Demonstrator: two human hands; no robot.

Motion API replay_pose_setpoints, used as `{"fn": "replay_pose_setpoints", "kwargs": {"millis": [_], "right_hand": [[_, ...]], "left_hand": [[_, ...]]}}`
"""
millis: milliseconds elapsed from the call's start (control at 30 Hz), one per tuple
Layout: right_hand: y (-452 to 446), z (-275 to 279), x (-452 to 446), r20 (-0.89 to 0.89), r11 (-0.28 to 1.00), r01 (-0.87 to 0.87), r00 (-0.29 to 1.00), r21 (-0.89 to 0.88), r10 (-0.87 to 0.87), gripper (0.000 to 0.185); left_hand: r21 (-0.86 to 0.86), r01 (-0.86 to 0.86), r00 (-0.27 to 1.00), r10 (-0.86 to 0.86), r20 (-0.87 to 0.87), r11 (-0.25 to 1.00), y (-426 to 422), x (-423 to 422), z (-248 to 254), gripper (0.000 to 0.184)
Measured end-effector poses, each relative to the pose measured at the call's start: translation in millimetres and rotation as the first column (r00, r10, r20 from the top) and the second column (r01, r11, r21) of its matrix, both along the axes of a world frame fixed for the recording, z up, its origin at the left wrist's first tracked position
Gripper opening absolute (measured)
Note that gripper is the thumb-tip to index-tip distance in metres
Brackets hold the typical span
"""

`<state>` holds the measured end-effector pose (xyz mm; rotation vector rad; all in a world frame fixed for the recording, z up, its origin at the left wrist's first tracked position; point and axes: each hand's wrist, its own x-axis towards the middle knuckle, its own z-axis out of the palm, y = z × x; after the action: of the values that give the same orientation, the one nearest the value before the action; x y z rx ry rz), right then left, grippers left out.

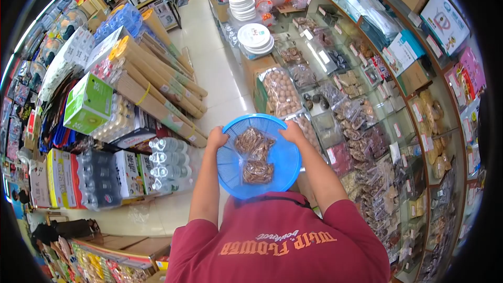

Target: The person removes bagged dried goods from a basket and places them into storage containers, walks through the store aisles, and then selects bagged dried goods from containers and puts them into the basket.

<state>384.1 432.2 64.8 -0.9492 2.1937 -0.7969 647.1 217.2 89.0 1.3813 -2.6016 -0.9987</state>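
Observation:
A round blue plastic basket (285, 160) is held out in front of my chest. My left hand (218, 137) grips its rim on the left, and my right hand (293, 132) is closed round the rim on the right. Inside lie two clear plastic bags of brown dried strips, one bag (253, 143) above the other bag (257, 172). What the dried food is, I cannot tell. Some fingers of both hands are hidden by the rim.
On my right, a glass counter (327, 118) holds bagged dried goods, a tray of eggs (281, 91) and stacked white plates (255, 39). To my left stand cardboard rolls (162, 81), a green box (89, 106) and water bottles (170, 158). A tiled aisle (220, 68) runs ahead.

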Motion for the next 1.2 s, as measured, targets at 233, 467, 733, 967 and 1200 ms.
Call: {"fn": "replay_pose_setpoints", "kwargs": {"millis": [233,467,733,967,1200], "right_hand": [[-73,20,-36,-0.039,0.996,0.094,0.995,-0.008,-0.095,0.027],[-85,16,-66,-0.103,0.972,0.226,0.970,0.056,-0.220,0.028],[-110,-9,-116,-0.046,0.948,0.316,0.948,0.019,-0.315,0.029],[-143,-2,-174,-0.021,0.929,0.368,0.930,0.043,-0.367,0.027],[-113,-11,-220,0.023,0.830,0.554,0.831,0.058,-0.556,0.029]], "left_hand": [[0.023,0.136,0.991,-0.136,-0.021,0.990,-103,-62,-1,0.033],[0.105,0.276,0.961,-0.276,-0.016,0.956,-149,-133,-18,0.033],[0.037,0.386,0.922,-0.386,-0.013,0.922,-196,-214,-32,0.029],[0.107,0.465,0.884,-0.467,-0.009,0.879,-245,-292,-42,0.031],[-0.163,0.474,0.865,-0.492,-0.098,0.865,-217,-378,-20,0.035]]}}
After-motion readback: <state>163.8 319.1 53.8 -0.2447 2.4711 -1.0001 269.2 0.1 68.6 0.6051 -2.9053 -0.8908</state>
